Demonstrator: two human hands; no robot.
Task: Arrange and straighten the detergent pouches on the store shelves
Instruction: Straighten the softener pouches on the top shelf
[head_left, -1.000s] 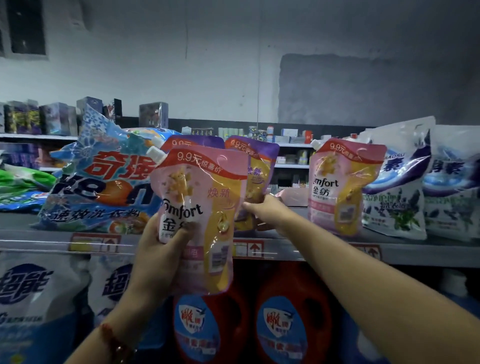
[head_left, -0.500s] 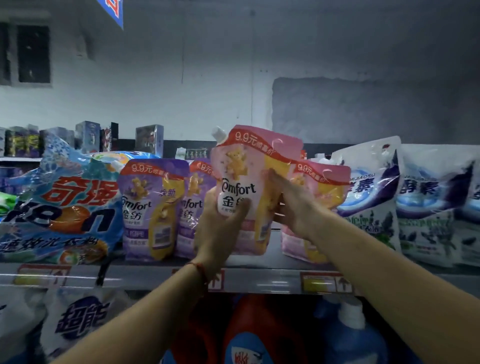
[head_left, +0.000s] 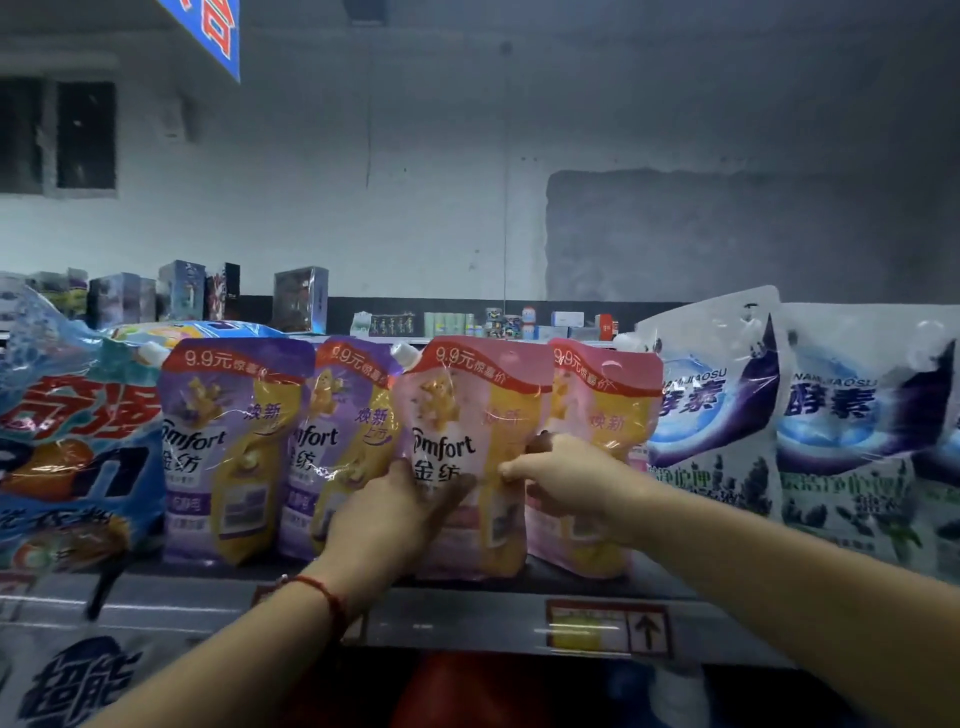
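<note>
Dim shop aisle, grey patched wall (head_left: 363, 208) behind, and from the head view a metal shelf (head_left: 467, 618) runs across the frame with a yellow price tag (head_left: 584, 626) on its front lip. On it stands a row of pouches: a big blue detergent bag (head_left: 72, 441) at far left, two purple Comfort pouches (head_left: 228, 447), then two pink ones, then white-and-blue pouches (head_left: 722, 415) on the right. The front pink Comfort pouch (head_left: 467, 410) stands upright on the shelf, between the purple pair and the second pink pouch (head_left: 608, 395), overlapping that one. The left hand (head_left: 384, 525), red string on the wrist, grips the pouch's lower left edge, thumb curled across the printed front, the other fingers hidden behind. The right hand (head_left: 566, 483) pinches its right side at mid height, fingers (head_left: 511, 470) curled onto the yellow panel. Red bottles (head_left: 467, 691) sit blurred on the shelf below.
</note>
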